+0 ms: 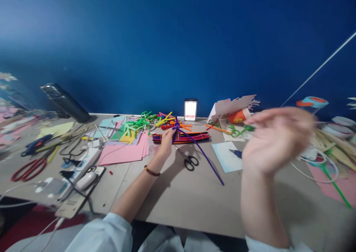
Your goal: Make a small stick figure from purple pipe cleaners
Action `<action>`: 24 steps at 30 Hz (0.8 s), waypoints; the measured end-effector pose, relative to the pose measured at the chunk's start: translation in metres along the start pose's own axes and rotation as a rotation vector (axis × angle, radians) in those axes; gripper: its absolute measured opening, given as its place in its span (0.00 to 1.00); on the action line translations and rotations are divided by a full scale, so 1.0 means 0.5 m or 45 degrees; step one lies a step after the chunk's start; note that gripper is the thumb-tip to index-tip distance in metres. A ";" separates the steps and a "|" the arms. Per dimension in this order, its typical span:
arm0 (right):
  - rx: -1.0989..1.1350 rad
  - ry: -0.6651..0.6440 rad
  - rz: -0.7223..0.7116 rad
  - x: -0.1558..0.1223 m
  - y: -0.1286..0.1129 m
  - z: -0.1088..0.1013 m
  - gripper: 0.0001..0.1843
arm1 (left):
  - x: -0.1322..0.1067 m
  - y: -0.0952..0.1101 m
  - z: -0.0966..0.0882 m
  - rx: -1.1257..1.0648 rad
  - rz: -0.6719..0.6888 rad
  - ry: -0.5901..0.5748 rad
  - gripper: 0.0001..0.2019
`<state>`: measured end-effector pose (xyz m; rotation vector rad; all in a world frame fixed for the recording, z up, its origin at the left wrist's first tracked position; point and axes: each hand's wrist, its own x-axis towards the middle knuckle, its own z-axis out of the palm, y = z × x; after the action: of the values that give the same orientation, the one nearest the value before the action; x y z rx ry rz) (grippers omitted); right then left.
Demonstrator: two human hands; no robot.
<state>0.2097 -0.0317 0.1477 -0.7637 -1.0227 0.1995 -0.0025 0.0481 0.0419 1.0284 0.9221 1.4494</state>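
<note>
My left hand [168, 137] is closed around a purple pipe cleaner [205, 152], held just above the table. Part of it is twisted into a small bunch at my fingers, and one long end hangs down to the right. My right hand [276, 138] is raised at the right, apart from the pipe cleaner, its fingers smeared by motion. Behind my left hand lies a bundle of dark, red and orange pipe cleaners [198, 137]. Black-handled scissors [189, 162] rest on the table below the bundle, blades toward my left hand.
Pink paper sheets [124, 151] and bent green pipe cleaners [143, 121] lie left of centre. A power strip [80, 166], phone [79, 198] and red-handled scissors [29, 169] are farther left. A dark bottle [68, 103] leans by the wall. An orange cup [239, 115] lies at the back right.
</note>
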 end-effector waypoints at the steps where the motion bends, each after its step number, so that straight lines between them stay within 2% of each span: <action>1: 0.036 -0.060 0.057 0.005 0.013 0.018 0.07 | -0.001 0.011 0.007 0.014 0.011 0.009 0.12; 3: -0.021 -0.392 0.314 0.007 0.044 0.053 0.06 | 0.000 0.035 0.020 0.044 0.059 -0.041 0.13; 5: -0.162 -0.675 0.496 -0.001 0.075 0.079 0.08 | 0.003 0.059 0.033 0.103 0.130 -0.050 0.14; 8: -0.241 -0.873 0.595 -0.026 0.109 0.099 0.10 | 0.010 0.090 0.047 0.182 0.224 -0.077 0.13; 11: -0.147 -0.995 0.692 -0.049 0.119 0.110 0.12 | 0.014 0.105 0.054 0.225 0.261 -0.082 0.13; 14: 0.015 -1.005 0.864 -0.063 0.117 0.120 0.16 | 0.012 0.108 0.056 0.258 0.266 -0.114 0.12; 17: 0.123 -0.894 0.954 -0.069 0.116 0.128 0.19 | 0.003 0.106 0.058 0.310 0.301 -0.155 0.13; 24: 0.162 -0.758 1.149 -0.069 0.116 0.133 0.20 | -0.014 0.105 0.068 0.490 0.457 -0.254 0.11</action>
<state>0.1475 0.0255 0.1052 -1.0370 -1.1348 1.3176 0.0130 0.0352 0.1015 1.6616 0.9222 1.4518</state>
